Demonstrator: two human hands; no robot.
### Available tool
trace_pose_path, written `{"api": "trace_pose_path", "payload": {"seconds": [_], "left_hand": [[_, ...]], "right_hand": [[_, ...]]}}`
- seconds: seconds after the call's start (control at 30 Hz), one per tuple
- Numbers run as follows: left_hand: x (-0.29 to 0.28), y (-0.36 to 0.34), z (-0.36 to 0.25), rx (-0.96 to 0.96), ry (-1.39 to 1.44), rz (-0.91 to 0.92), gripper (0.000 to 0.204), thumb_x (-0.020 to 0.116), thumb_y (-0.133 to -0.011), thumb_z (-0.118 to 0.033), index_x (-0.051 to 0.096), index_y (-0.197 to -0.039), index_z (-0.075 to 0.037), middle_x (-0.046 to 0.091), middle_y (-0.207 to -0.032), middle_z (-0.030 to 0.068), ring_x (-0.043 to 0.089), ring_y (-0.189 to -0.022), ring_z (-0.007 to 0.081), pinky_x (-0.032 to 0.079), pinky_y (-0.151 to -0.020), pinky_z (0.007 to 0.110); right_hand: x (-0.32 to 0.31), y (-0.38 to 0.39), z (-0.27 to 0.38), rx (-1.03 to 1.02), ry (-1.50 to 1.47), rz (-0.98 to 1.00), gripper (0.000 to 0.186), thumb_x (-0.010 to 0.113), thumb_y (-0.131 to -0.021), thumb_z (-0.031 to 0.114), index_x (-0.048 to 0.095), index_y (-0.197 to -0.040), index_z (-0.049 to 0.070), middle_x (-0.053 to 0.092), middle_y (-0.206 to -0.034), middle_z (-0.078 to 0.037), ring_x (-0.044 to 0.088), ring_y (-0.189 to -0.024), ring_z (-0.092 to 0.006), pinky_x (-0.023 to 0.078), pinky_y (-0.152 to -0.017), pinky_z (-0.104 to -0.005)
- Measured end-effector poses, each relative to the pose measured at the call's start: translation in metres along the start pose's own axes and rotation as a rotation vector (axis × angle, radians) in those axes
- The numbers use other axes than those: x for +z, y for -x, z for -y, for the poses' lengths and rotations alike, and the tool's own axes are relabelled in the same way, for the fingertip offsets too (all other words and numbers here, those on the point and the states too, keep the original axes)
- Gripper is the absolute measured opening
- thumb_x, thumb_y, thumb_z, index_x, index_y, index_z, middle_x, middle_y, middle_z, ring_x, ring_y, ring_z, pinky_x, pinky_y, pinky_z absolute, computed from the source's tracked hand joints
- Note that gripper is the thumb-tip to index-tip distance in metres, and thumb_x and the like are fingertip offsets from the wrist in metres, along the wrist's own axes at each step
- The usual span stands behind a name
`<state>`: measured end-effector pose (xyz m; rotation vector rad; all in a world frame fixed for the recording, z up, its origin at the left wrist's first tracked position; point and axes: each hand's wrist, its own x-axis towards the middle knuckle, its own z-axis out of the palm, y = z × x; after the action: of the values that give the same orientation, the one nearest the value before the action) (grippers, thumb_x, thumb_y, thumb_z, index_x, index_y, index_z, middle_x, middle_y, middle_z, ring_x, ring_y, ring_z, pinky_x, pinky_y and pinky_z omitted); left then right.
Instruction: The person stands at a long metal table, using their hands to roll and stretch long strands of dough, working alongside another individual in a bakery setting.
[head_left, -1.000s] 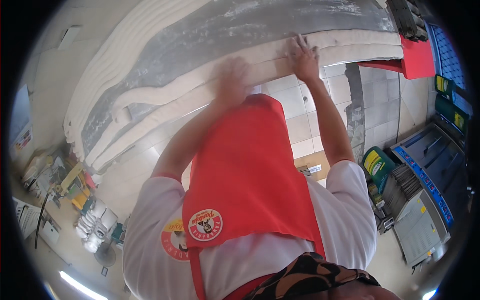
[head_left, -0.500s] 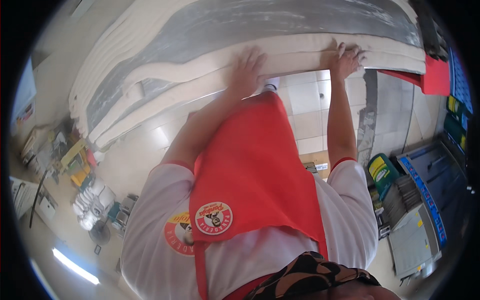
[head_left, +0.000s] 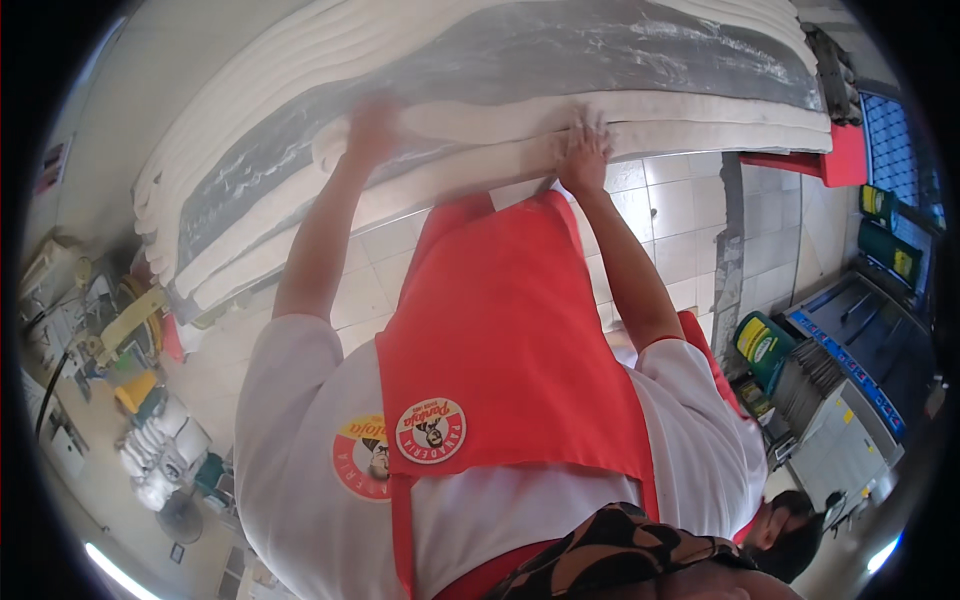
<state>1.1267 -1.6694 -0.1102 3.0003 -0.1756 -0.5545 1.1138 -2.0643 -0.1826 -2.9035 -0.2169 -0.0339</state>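
Observation:
Two long pale dough ropes lie side by side along the near edge of a grey, flour-dusted worktable [head_left: 480, 60]. My left hand [head_left: 375, 130] is at the left end of the farther dough rope [head_left: 490, 120]; motion smears its fingers, so its grip does not show. That end looks rounded and turned back. My right hand [head_left: 584, 152] lies over the ropes near their middle, fingers spread and floury. Beneath it, the nearer dough rope [head_left: 700, 137] runs on along the table edge to both sides. Several more dough ropes [head_left: 230, 110] lie packed together along the table's far left side.
A red bin-like object [head_left: 845, 155] stands by the table's right end. Farther right are a dark machine with a blue strip [head_left: 850, 360] and green-yellow packages [head_left: 765, 345]. Another person [head_left: 780, 525] appears at lower right. Cluttered equipment [head_left: 165, 450] stands at left.
Both my hands have moved left along the dough, the left one farther and now over the rope's end. That loose end has shifted right. Another person has come into view at lower right.

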Motion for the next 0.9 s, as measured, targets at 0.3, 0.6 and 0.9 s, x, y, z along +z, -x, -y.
{"api": "trace_pose_path", "payload": {"seconds": [0.3,0.6,0.9], "left_hand": [[-0.003,-0.018,0.000,-0.280,0.035,0.039,0.086,0.080,-0.074,-0.061,0.055,-0.143,-0.015,0.054,-0.146,0.0096,0.050,-0.136,0.0339,0.043,-0.106,0.060],[0.021,-0.020,-0.070,0.016,0.204,-0.229,0.086,0.078,-0.077,-0.062,0.050,-0.144,-0.016,0.047,-0.147,0.0153,0.041,-0.142,0.0342,0.033,-0.114,0.059],[0.068,-0.036,-0.170,0.096,0.340,-0.505,0.076,0.075,-0.081,-0.057,0.057,-0.143,-0.016,0.053,-0.129,0.0095,0.046,-0.125,0.0313,0.033,-0.105,0.051]], "right_hand": [[-0.042,-0.055,0.068,-0.154,0.091,0.363,0.081,0.069,-0.094,0.044,0.031,-0.160,0.016,0.026,-0.168,-0.005,0.019,-0.157,-0.0319,0.021,-0.120,-0.0698],[-0.041,-0.082,0.047,-0.330,0.272,0.475,0.078,0.066,-0.094,0.049,0.032,-0.158,0.020,0.034,-0.162,-0.009,0.031,-0.151,-0.0312,0.030,-0.115,-0.0712],[-0.086,-0.109,-0.094,-0.243,0.322,0.439,0.077,0.066,-0.091,0.058,0.040,-0.155,0.024,0.039,-0.159,-0.004,0.035,-0.149,-0.0292,0.033,-0.111,-0.0730]]}}
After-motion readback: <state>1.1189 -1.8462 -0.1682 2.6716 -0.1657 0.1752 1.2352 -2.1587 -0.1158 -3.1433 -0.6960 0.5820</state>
